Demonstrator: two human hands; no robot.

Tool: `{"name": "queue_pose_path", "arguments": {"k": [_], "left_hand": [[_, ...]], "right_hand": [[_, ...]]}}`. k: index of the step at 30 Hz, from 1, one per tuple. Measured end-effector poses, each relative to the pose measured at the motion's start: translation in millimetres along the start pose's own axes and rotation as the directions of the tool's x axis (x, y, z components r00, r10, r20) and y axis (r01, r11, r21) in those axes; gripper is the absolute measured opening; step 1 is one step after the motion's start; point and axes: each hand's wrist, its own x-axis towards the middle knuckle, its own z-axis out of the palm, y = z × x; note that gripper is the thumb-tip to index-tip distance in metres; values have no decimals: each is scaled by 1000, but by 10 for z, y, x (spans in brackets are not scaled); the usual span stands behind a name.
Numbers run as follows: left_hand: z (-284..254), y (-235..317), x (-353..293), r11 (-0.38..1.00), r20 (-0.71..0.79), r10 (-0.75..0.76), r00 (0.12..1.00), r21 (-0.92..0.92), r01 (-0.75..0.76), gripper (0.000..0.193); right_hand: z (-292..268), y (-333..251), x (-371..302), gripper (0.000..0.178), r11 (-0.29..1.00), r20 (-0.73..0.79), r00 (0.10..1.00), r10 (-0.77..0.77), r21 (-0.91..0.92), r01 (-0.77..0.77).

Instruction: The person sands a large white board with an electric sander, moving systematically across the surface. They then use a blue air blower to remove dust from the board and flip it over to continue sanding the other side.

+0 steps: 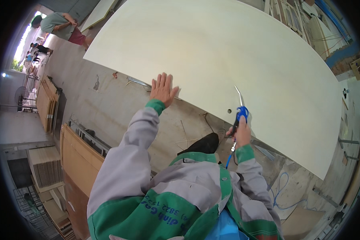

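A large cream-white panel lies flat in front of me, shaped like a door leaf, with a small dark round hole close to its near edge. My left hand rests flat on that near edge, fingers stretched out, holding nothing. In my right hand is a blue air blow gun, its bent metal nozzle pointing away over the panel just right of the hole. A blue air hose runs from the gun's metal fitting down toward my body.
Metal supports show under the panel's near edge. Blue hose lies coiled on the floor at right. Stacked boards and a brown panel stand at left. Another person stands near the panel's far left corner.
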Motion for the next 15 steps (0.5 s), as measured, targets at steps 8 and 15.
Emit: {"name": "queue_pose_path", "arguments": {"k": [8, 15], "left_hand": [[-211, -814, 396, 988, 6, -151, 989, -32, 151, 89], [-502, -1542, 918, 998, -41, -54, 998, -40, 52, 87]], "right_hand": [[1095, 32, 378, 64, 867, 434, 889, 146, -490, 97], [1549, -324, 894, 53, 713, 582, 807, 99, -607, 351]]}}
